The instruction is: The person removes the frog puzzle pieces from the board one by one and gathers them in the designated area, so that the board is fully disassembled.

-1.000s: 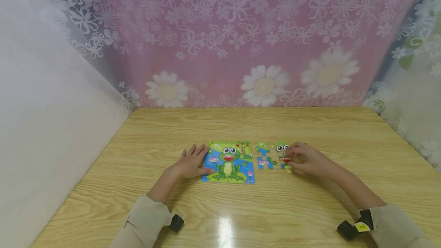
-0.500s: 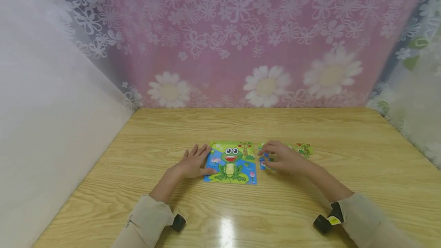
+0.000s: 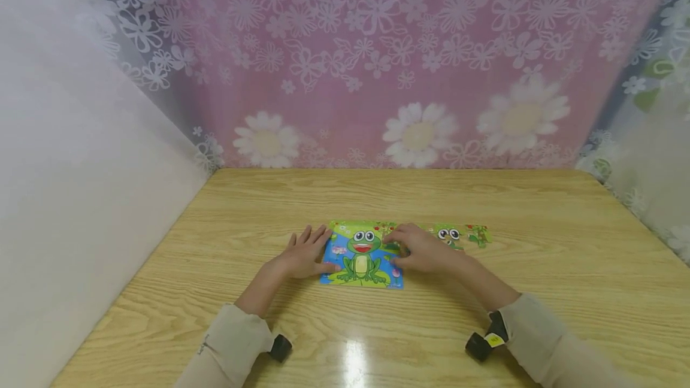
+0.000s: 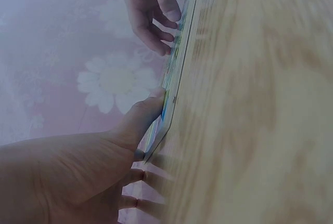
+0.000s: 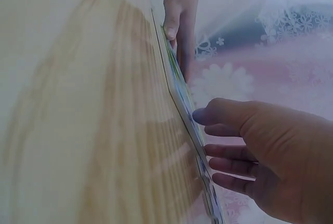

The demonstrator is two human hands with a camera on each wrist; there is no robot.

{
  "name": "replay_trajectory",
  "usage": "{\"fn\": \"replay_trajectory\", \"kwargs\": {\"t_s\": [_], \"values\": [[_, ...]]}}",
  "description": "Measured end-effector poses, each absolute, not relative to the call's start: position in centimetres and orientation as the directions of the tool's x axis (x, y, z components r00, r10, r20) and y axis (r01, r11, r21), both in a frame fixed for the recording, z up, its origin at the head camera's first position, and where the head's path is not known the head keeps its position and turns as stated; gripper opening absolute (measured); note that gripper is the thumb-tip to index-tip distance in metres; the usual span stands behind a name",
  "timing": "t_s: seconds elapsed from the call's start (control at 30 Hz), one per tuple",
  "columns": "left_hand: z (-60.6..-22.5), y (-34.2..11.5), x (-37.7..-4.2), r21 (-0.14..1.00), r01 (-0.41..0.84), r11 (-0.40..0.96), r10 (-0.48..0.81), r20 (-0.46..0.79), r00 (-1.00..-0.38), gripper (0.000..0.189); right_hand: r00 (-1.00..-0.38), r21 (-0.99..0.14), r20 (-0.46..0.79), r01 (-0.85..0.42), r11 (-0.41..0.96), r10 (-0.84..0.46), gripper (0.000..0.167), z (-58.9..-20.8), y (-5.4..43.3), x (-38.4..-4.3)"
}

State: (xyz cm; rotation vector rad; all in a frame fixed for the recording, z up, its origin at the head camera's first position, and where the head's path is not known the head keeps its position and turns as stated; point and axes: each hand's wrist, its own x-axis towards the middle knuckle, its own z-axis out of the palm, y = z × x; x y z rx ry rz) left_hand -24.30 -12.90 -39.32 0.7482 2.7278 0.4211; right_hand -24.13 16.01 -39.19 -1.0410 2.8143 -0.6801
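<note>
A square frog puzzle (image 3: pixel 362 262), bright green and blue, lies flat on the wooden table. My left hand (image 3: pixel 303 256) rests at its left edge, fingers straight and spread, the thumb (image 4: pixel 151 107) on the picture's border. Over the puzzle's right edge is my right hand (image 3: pixel 423 250), fingers loosely bent. In the right wrist view the right thumb (image 5: pixel 205 115) is at the puzzle's face and the other fingers (image 5: pixel 231 159) are near its rim; no piece shows between them. To the right lie loose puzzle pieces, including one with frog eyes (image 3: pixel 448 235), partly hidden by the right hand.
A piece showing a tree (image 3: pixel 478 235) lies at the right end of the loose pieces. Pink flowered cloth (image 3: pixel 345 94) hangs behind the table (image 3: pixel 345 196), and a white sheet (image 3: pixel 97 166) hangs on the left. Both wrists carry small black cameras (image 3: pixel 280 348).
My right hand has moved left from the loose pieces to the puzzle's right edge, uncovering the eyes and tree pieces. The left hand stays at the left edge.
</note>
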Motion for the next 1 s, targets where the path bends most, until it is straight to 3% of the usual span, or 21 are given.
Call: {"fn": "replay_trajectory", "kwargs": {"t_s": [0.4, 1.0], "values": [[-39.63, -12.89, -24.63, 0.325, 0.453, 0.830, 0.526, -0.187, -0.830, 0.088, -0.787, -0.409, 0.102, -0.591, 0.695, -0.609, 0.041, -39.17, 15.70, -23.90], [-39.43, -12.72, -24.45, 0.339, 0.454, 0.824, 0.529, -0.175, -0.830, 0.086, -0.770, -0.470, 0.161, -0.610, 0.638, -0.618, 0.037, -39.54, 15.83, -24.09]]}}
